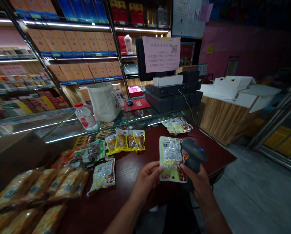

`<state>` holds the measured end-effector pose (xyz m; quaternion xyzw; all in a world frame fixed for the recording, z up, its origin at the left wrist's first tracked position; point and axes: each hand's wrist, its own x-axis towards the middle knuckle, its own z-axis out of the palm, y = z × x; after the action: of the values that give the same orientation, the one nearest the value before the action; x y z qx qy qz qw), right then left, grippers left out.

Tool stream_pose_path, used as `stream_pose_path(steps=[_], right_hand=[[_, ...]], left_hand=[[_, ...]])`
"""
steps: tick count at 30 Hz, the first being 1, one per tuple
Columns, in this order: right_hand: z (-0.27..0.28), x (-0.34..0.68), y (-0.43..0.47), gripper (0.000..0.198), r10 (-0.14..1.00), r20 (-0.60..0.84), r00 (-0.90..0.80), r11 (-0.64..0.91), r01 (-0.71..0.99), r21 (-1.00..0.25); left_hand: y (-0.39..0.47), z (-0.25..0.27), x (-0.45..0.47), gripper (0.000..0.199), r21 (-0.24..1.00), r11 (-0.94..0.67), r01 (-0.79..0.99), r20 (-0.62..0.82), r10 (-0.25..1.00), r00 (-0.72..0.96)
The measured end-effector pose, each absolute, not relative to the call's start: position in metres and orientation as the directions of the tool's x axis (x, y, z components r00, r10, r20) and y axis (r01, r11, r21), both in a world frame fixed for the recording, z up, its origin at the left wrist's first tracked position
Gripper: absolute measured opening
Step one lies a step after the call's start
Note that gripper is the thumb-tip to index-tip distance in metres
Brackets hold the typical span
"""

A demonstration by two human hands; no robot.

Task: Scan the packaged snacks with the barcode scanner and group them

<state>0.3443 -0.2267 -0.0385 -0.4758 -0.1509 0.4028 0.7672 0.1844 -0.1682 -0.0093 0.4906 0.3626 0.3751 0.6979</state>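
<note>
My left hand (149, 177) pinches the left edge of a green and white snack packet (171, 159), held upright above the dark red table. A dark barcode scanner (194, 154) with a small blue light is in my right hand (199, 178), its head beside the packet's right edge. My right fingertips also reach the packet's lower right edge. Another similar green packet (103, 174) lies on the table to the left of my hands. Behind the held packet, a small pile of matching packets (177, 125) rests near the table's back edge.
Yellow-edged snack packs (126, 141), darker green packs (94, 151) and wrapped bread (38, 185) cover the table's left side. A water bottle (85, 117) and a white bag (104, 102) stand on the glass counter, near a monitor (140, 65) and a black cash drawer (173, 100).
</note>
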Motion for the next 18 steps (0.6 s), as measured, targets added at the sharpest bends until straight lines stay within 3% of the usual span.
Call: stream_pose_path(steps=[5, 9, 12, 18], right_hand=[[-0.035, 0.344, -0.230, 0.055, 0.737, -0.114, 0.666, 0.142, -0.317, -0.938], [-0.027, 0.344, -0.234, 0.045, 0.687, -0.025, 0.727, 0.042, -0.074, -0.996], [-0.022, 0.346, -0.239, 0.046, 0.670, 0.004, 0.742, 0.050, -0.040, -0.998], [-0.010, 0.337, -0.261, 0.044, 0.825, 0.037, 0.565, 0.074, -0.043, -0.996]], left_hand=[[-0.164, -0.016, 0.182, 0.038, 0.968, 0.200, -0.154, -0.114, 0.890, 0.441], [-0.161, -0.023, 0.180, 0.031, 0.990, 0.069, -0.123, -0.017, 0.924, 0.382], [-0.159, -0.028, 0.176, 0.022, 0.996, -0.058, -0.069, 0.076, 0.953, 0.293], [-0.151, -0.040, 0.169, 0.025, 0.988, -0.150, -0.018, 0.151, 0.971, 0.183]])
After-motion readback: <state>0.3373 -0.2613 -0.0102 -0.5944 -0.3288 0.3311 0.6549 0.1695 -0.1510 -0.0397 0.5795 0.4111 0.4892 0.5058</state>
